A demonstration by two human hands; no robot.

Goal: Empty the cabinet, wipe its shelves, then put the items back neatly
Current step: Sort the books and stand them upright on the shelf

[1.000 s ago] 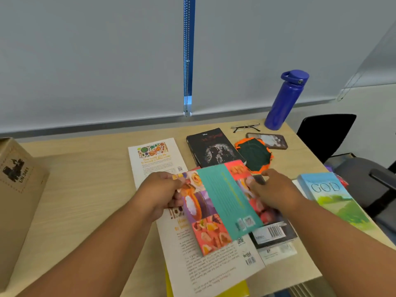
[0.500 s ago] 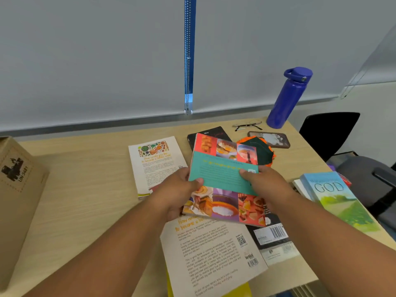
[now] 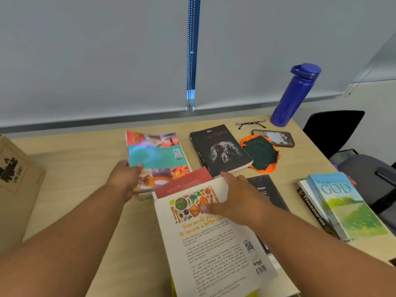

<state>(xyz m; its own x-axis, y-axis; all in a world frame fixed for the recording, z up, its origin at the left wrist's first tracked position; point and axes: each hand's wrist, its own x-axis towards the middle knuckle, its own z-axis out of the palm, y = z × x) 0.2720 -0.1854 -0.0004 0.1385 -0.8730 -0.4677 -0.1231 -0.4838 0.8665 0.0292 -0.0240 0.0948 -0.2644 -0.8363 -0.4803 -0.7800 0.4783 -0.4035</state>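
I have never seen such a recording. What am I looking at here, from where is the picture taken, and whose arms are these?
No machine here: a person wears a camera on the head, so the picture looks down on their own two arms. The left hand grips the near corner of a colourful book. The right hand rests on a white cookbook. The wooden table also carries a black book, a blue bottle, glasses and a phone.

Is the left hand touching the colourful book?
Touching. The head view shows the left hand gripping the colourful book by its left edge, thumb on the teal band.
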